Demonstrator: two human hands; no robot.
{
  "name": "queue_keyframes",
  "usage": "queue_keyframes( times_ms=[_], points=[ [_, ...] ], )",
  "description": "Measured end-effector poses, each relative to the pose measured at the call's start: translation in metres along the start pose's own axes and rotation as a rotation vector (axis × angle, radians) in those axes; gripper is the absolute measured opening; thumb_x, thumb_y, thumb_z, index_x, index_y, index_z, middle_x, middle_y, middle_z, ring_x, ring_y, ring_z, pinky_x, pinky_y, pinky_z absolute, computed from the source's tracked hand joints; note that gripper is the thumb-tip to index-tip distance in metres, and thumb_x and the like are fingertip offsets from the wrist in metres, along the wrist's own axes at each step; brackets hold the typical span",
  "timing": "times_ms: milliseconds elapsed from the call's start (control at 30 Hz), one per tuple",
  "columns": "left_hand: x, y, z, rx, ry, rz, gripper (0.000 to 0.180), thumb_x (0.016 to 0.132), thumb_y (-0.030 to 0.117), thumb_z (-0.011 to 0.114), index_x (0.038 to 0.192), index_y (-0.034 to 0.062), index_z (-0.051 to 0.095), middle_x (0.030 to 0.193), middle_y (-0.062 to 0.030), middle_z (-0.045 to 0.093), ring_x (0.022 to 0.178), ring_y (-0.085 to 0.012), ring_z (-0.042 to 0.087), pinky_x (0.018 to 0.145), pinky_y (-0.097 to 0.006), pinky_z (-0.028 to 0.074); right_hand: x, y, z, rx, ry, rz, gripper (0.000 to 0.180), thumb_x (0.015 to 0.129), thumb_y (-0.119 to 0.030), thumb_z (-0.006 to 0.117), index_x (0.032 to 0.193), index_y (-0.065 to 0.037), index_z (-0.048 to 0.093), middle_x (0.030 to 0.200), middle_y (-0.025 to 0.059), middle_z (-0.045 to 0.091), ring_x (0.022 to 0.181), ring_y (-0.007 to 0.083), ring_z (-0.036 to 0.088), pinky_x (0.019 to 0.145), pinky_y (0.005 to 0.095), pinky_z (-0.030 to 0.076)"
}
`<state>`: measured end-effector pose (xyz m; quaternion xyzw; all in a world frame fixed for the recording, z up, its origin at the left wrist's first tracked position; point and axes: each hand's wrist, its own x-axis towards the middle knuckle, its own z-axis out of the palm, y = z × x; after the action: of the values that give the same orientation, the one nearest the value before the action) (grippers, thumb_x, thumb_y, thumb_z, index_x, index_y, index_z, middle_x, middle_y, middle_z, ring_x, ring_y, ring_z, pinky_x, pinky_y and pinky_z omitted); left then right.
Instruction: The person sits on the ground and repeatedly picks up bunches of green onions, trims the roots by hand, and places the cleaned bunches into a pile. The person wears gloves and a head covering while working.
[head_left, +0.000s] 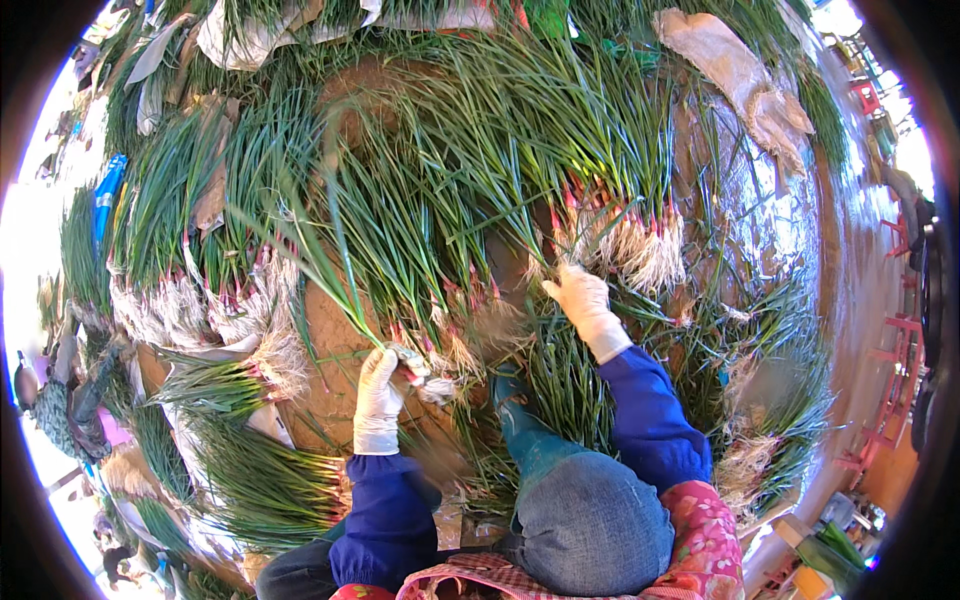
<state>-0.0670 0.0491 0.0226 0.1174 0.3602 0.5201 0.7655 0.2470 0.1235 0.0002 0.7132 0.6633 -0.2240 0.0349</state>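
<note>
My left hand (376, 405), in a whitish glove, is closed around a few spring onions (335, 280). Their green leaves rise up and left, and their pale root ends stick out to the right of the fist. My right hand (583, 300), gloved too, has its fingers drawn together at the root end of a spring onion (530, 240) by the edge of a large bunch (640, 240). That bunch has reddish bases and long, pale, tangled roots. Between my hands, a row of spring onions (450, 320) lies with roots toward me, partly blurred.
More bunches (165, 305) lie at the left, with another bundle (285, 490) beside my left forearm. Loose leaves and onions (750, 430) cover the ground at right. A tan sack (745, 80) lies far right. My boot (525, 425) stands between my arms. Another person (70, 395) is at far left.
</note>
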Motion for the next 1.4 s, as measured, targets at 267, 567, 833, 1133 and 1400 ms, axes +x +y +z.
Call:
queue_keyframes(
  times_ms=[267,567,833,1133,1400],
  points=[
    [0.034,-0.039,0.045,-0.173,-0.178,0.003,0.018,0.088,0.024,0.068,0.1,0.0116,0.064,0.077,0.0019,0.048,0.069,-0.0121,0.047,0.067,-0.03,0.042,0.092,-0.018,0.048,0.077,0.152,-0.22,0.023,0.089,-0.036,0.059,0.088,-0.014,0.063,0.086,0.0106,0.062,0.079,0.0256,0.064,0.063,0.0361,0.053],
    [0.077,-0.062,0.076,0.162,0.165,-0.043,0.043,0.096,0.032,0.056,0.127,0.0015,0.055,0.099,-0.007,0.068,0.08,-0.0145,0.063,0.063,-0.023,0.047,0.033,-0.024,0.002,0.233,0.489,-0.376,0.012,0.081,-0.014,0.066,0.091,-0.01,0.061,0.081,0.0097,0.061,0.069,0.0281,0.062,0.059,0.037,0.052],
    [0.063,-0.08,0.053,-0.041,0.1,-0.201,0.03,0.092,0.028,0.063,0.107,0.0026,0.063,0.086,-0.0046,0.066,0.073,-0.0165,0.063,0.063,-0.027,0.05,-0.017,-0.035,-0.008,0.999,0.141,-0.221,0.022,0.09,-0.025,0.063,0.096,-0.004,0.067,0.084,0.0088,0.067,0.076,0.0176,0.064,0.071,0.0284,0.051],
    [0.03,-0.091,0.046,-0.209,-0.056,-0.257,0.036,0.095,0.031,0.057,0.114,0.0006,0.059,0.071,-0.0045,0.057,0.061,-0.0154,0.055,0.058,-0.03,0.046,0.005,-0.055,0.044,1.031,-0.08,-0.195,0.016,0.091,-0.017,0.063,0.088,-0.001,0.066,0.075,-0.0004,0.062,0.065,0.0081,0.054,0.058,0.024,0.044],
    [0.003,-0.093,0.036,-0.12,0.017,-0.213,0.03,0.096,0.023,0.055,0.115,0.0004,0.056,0.074,-0.0069,0.061,0.066,-0.0198,0.06,0.065,-0.034,0.051,0.019,-0.016,0.022,1.49,-0.686,0.146,0.026,0.093,-0.028,0.053,0.083,-0.007,0.063,0.074,0.0041,0.063,0.06,0.0135,0.058,0.058,0.029,0.049]
  ],
)
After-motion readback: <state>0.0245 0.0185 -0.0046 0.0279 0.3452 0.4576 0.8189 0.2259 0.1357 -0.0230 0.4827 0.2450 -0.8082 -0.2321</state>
